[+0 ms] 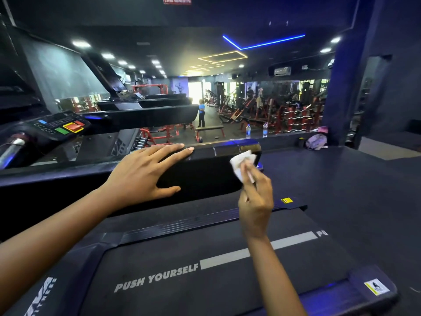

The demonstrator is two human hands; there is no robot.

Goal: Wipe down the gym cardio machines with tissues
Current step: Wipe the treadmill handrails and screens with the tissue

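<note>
A black treadmill fills the lower view, its belt point(205, 277) printed with "PUSH YOURSELF". Its wide black side handrail point(205, 176) runs across the middle. My left hand point(145, 172) lies flat on the top of the rail with straight, spread fingers. My right hand point(256, 197) pinches a crumpled white tissue point(241, 163) and holds it against the rail's right end, near its rounded tip.
The treadmill console point(57, 127) with red, green and yellow buttons sits at the left. More treadmills line up behind it. Two water bottles point(256, 130) stand on a ledge beyond the rail, and a bundle of cloth point(316, 141) lies at the right. A person point(201, 115) stands far off among red weight machines.
</note>
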